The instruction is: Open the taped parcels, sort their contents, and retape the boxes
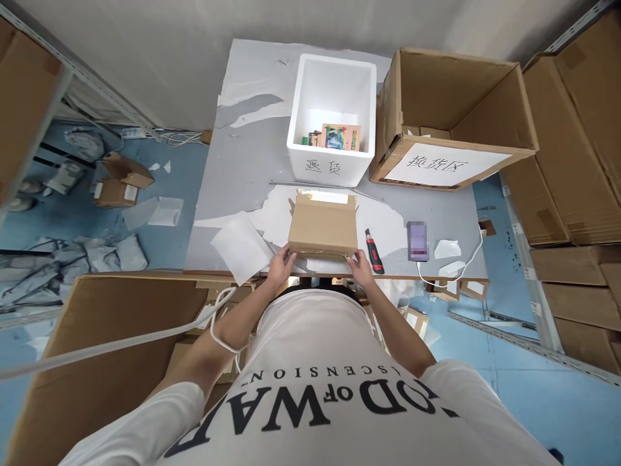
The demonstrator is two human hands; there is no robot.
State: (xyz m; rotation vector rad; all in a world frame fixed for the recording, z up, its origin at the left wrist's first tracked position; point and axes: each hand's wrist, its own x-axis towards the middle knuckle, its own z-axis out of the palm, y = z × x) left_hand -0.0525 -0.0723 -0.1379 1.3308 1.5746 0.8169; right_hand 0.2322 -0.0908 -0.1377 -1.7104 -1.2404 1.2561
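carton (pixel 323 223) at the near edge of the tabletop (pixel 252 158)

the carton lies flat near the middle of the near edge, its long side along this edge. on its far end there is a pale label, and small ears stand out at both sides. the left hand (pixel 280 267) grasps the near left corner of the carton, and the right hand (pixel 359 266) grasps the near right corner in the same manner, with the fingers bent at the cardboard.

a sheet (pixel 242 244) lies just beside the left hand and passes a little over the near edge. beside the right hand, close to the near edge, there is a red and black knife (pixel 374 252). farther toward the near right corner is a phone (pixel 418 242), to which a white cable (pixel 466 264) is joined, and scraps (pixel 447 249) of white paper are next to it.

behind the carton, toward the far edge, stands a foam box (pixel 353 171) with handwriting on its front; a pink pack (pixel 347 137) and other small goods are inside. to the right of it, at the far right corner, is an open big box (pixel 458 90), with a handwritten white label (pixel 446 165) on its front.
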